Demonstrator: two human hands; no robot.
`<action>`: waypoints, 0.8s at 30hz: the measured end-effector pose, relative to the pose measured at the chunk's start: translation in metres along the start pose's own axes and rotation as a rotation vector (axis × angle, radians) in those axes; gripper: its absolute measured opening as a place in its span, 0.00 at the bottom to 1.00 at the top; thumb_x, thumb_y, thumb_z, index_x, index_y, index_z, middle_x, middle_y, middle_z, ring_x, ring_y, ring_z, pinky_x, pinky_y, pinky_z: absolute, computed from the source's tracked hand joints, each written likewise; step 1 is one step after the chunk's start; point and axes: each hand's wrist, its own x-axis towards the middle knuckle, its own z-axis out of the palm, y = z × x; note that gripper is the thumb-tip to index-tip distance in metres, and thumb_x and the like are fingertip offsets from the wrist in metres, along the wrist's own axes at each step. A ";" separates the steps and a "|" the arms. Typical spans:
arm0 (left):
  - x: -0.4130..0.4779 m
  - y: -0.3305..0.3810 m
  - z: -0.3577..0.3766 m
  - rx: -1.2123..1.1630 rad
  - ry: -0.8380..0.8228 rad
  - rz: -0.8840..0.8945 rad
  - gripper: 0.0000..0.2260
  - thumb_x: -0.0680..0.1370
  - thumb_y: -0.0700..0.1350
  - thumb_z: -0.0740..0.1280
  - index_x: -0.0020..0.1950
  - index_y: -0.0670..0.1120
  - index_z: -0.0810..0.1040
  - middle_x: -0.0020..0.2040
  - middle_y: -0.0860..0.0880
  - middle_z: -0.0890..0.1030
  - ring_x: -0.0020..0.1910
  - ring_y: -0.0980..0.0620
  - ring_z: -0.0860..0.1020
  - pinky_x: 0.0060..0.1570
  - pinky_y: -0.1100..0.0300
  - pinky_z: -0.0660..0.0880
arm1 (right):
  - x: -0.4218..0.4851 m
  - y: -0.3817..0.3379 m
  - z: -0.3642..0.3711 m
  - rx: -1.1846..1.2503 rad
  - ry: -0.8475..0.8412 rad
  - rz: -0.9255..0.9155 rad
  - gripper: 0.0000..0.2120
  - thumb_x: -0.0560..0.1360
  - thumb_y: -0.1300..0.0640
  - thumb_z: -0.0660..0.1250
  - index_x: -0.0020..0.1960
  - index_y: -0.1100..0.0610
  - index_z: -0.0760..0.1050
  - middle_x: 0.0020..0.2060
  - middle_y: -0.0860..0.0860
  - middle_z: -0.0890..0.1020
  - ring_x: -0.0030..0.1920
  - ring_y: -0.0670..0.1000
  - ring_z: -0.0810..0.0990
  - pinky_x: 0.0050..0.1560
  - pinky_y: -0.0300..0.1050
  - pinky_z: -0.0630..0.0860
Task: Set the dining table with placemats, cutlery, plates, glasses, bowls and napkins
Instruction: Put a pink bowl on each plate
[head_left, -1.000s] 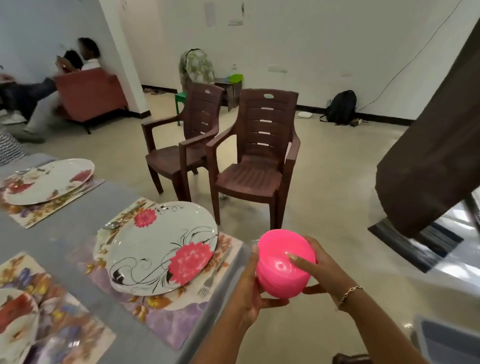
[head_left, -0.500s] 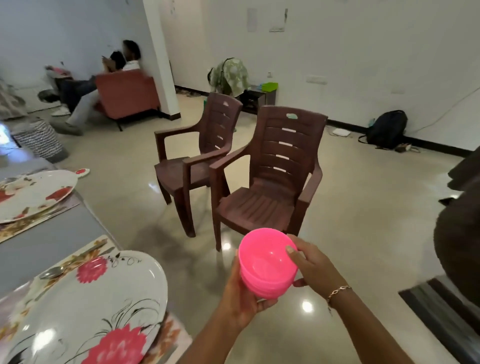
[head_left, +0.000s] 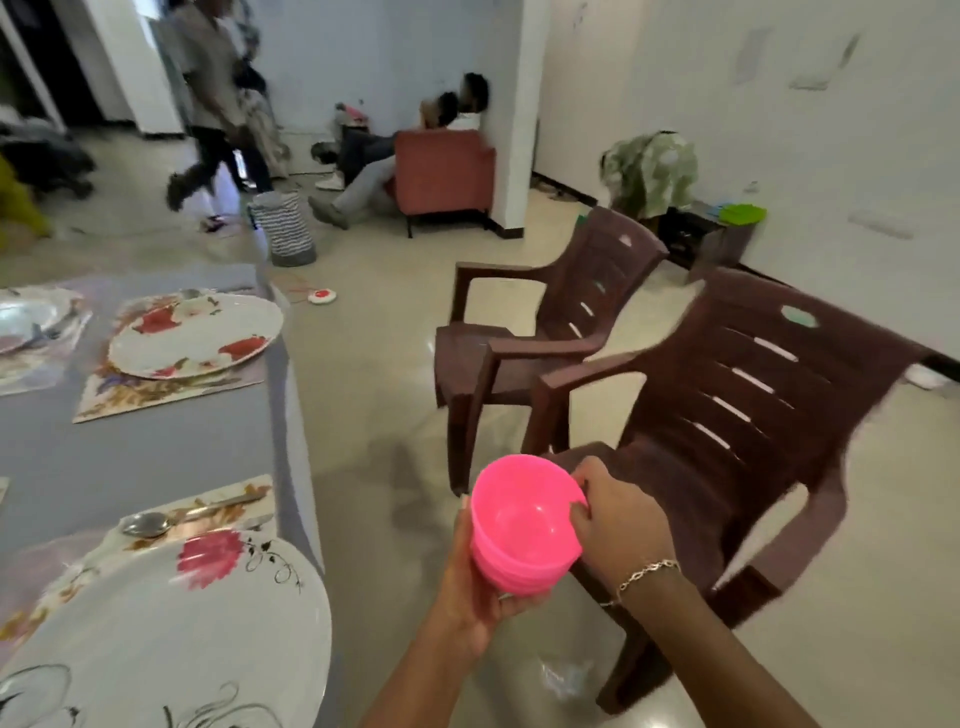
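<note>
In the head view, the table (head_left: 130, 457) already has placemats (head_left: 171, 397) with plates (head_left: 192, 338) on them, and a spoon (head_left: 148, 524) lies on the near mat, so this part looks done at the places I can see. The pink bowls (head_left: 524, 530) are stacked and held in the air just beside the table edge; the left hand (head_left: 467, 587) cups the stack from below and the right hand (head_left: 613, 519) pinches its rim. I judge that the bowls are not yet set out, and that glasses and napkins, which I see nowhere, are left to do.
</note>
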 end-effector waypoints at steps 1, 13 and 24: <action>0.011 0.012 0.000 -0.012 0.024 0.018 0.30 0.68 0.66 0.58 0.61 0.48 0.75 0.55 0.40 0.82 0.53 0.35 0.79 0.36 0.45 0.80 | 0.020 -0.004 0.002 -0.011 -0.010 -0.031 0.11 0.76 0.57 0.57 0.58 0.54 0.67 0.47 0.53 0.81 0.49 0.58 0.78 0.40 0.45 0.64; 0.061 0.107 -0.015 -0.154 0.379 0.305 0.22 0.72 0.64 0.55 0.49 0.49 0.77 0.38 0.48 0.85 0.36 0.44 0.83 0.33 0.49 0.80 | 0.175 -0.075 0.037 -0.068 -0.122 -0.442 0.12 0.78 0.58 0.53 0.61 0.52 0.65 0.47 0.54 0.81 0.50 0.59 0.80 0.43 0.47 0.73; 0.035 0.144 -0.035 -0.448 0.640 0.608 0.29 0.66 0.65 0.59 0.58 0.48 0.76 0.52 0.40 0.82 0.49 0.37 0.80 0.39 0.45 0.80 | 0.234 -0.175 0.055 0.193 -0.320 -0.963 0.13 0.79 0.56 0.54 0.63 0.51 0.66 0.47 0.56 0.82 0.49 0.59 0.79 0.39 0.47 0.67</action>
